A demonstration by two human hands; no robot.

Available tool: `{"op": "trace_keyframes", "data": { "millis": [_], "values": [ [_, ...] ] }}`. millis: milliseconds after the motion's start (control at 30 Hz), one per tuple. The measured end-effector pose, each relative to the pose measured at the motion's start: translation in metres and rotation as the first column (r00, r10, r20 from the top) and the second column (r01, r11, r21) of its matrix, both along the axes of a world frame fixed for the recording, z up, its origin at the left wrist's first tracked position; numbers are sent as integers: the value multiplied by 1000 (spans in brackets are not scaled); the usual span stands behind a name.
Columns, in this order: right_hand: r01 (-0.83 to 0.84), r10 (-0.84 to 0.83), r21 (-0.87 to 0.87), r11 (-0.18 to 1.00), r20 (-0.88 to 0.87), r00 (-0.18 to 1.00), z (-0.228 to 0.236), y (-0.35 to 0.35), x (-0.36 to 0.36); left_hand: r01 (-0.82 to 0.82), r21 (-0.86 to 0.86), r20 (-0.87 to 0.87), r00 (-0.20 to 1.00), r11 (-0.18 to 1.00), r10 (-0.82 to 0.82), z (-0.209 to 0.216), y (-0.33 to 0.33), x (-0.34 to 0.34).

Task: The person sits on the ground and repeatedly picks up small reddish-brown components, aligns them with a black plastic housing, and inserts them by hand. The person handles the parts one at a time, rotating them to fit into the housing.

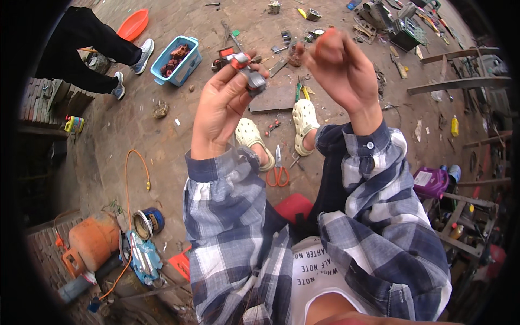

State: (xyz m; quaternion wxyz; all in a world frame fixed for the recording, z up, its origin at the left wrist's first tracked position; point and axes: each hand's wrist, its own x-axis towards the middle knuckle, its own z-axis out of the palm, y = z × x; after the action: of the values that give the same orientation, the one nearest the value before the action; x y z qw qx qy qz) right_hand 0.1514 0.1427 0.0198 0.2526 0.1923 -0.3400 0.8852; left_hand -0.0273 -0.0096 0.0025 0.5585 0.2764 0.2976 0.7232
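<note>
My left hand [219, 105] is raised and closed on a small grey part with orange-red bits [257, 81], pinched between thumb and fingers. To the right and a little higher, my right hand [352, 73] is curled and blurred by motion. An orange-red patch [326, 43] shows at its fingers, too smeared to name. Below the hands a flat dark plate [273, 100] lies on the ground, with green-and-yellow handled pliers [299, 92] at its right end. Scissors with orange handles [277, 176] lie between my feet in cream clogs [305, 119].
A blue bin [187, 67] holding reddish parts stands at the far left, near a person's legs [89, 49] and an orange basin [133, 24]. An orange gas cylinder [95, 244] and an orange hose [128, 179] are at the near left. A purple jug [431, 182] stands at the right beside metal frames.
</note>
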Motion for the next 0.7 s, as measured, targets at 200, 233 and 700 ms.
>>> {"op": "trace_keyframes", "data": {
  "millis": [200,233,700],
  "values": [
    [593,-812,673,442,19,584,8,-15,-10,1,-114,-398,916,993,-46,6,3,23],
    [510,-892,860,27,-209,400,4,-14,-11,-30,-122,-446,894,992,-27,4,5,23],
    [-161,-478,726,668,585,655,4,-30,-4,-542,128,-812,424,831,401,-10,10,18]
  ]
}}
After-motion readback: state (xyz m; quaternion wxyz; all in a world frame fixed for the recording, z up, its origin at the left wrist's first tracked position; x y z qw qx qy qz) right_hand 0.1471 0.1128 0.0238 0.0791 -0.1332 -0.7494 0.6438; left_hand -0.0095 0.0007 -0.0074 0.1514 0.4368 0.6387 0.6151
